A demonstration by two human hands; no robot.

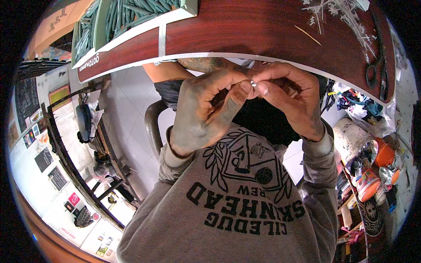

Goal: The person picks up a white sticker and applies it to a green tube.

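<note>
My two hands meet fingertip to fingertip just in front of the table's near edge. Between them is a tiny shiny silvery piece [253, 83], too small to name. The thumb and forefinger of my left hand [206, 109] pinch at its left side. From the right, my right hand [294, 98] pinches at it with thumb and forefinger, the other fingers curled behind. The fingertips cover most of the piece.
Beyond my hands is a dark red wooden table [228, 37] with a pale rim. A green tray [189, 9] of slender dark green pieces stands far left. Right are a thin yellow stick [308, 35], clear plastic bits [346, 22] and black scissors [378, 72]. Cluttered containers [357, 142] stand lower right.
</note>
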